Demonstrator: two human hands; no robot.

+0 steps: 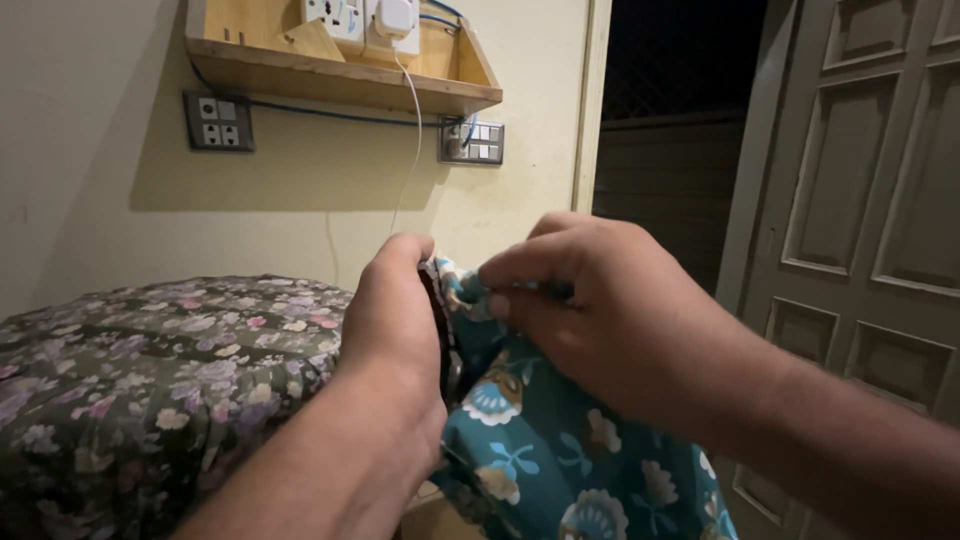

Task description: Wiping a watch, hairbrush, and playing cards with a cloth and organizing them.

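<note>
A teal cloth (pixel 540 450) with a cream and brown flower print hangs between my two hands, in front of my chest. My left hand (pixel 393 320) grips its upper edge from the left, fingers curled around the fabric. My right hand (pixel 590 315) pinches the same upper edge from the right, thumb and fingers closed on a fold. The two hands are almost touching. The lower part of the cloth drops out of the bottom of the view.
A surface covered with dark floral fabric (pixel 150 380) lies at lower left. On the wall are a wooden shelf (pixel 340 75), a white charger (pixel 395 20) with a hanging cable, and switch plates (pixel 218 122). A panelled door (pixel 860 230) stands at right beside a dark doorway.
</note>
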